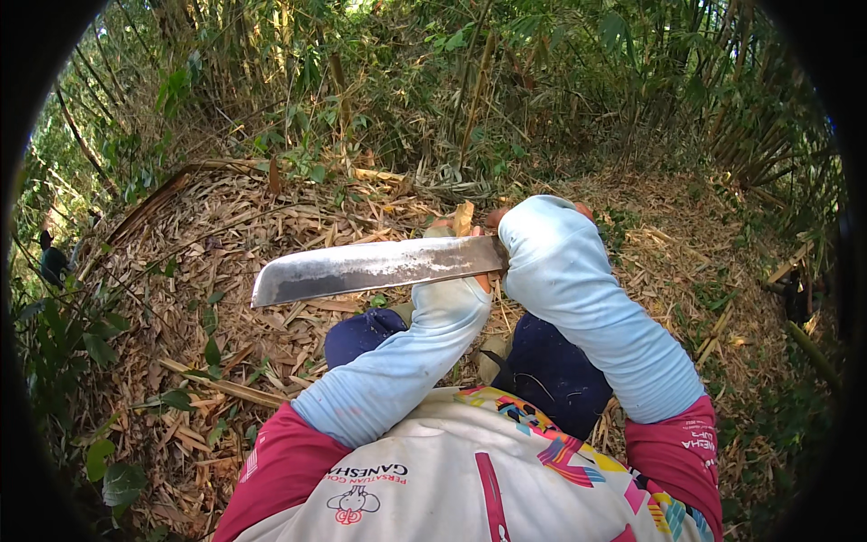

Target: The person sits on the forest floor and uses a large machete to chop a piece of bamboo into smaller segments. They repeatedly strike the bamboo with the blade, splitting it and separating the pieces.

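Far to my left a person [51,260] stands among the bamboo. The broad machete blade [375,267] lies level across my view, tip pointing left, above the dry bamboo litter [226,271]. My left hand [452,237] sits by the blade's base at a pale bamboo piece [463,218]; its fingers are hidden. My right hand [533,221], sleeve-covered, is wrapped around the handle end.

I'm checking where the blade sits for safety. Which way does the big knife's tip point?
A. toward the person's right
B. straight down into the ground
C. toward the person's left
C: the long knife lies roughly level, its blunt tip at the left, its handle end hidden behind the sleeved right hand.
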### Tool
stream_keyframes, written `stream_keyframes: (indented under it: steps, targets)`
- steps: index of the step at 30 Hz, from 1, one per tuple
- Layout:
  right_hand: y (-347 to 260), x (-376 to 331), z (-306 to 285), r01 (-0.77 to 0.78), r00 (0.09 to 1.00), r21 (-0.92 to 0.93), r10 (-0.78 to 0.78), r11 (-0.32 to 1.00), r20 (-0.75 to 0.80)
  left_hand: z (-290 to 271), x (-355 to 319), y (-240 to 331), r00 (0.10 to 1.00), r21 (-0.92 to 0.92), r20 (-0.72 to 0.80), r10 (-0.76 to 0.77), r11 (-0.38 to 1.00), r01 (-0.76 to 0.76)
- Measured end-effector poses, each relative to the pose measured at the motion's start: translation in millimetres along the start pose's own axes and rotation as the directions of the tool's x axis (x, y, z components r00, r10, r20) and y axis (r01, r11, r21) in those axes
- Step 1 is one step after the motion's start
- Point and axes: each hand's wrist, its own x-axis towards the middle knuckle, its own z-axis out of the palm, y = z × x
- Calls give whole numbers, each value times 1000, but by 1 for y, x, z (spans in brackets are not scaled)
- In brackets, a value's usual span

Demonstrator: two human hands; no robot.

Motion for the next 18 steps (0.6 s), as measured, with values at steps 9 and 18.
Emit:
stream_keyframes:
  steps: [9,18]
  targets:
    - [-10,15,-23,-74,977,-56,83,996,199,11,-5,-29,953,-416,120,-277,858,302]
    - [-3,8,-20,84,996,-1,-84,996,1,7,-9,-41,873,-655,300,-383,583,481]
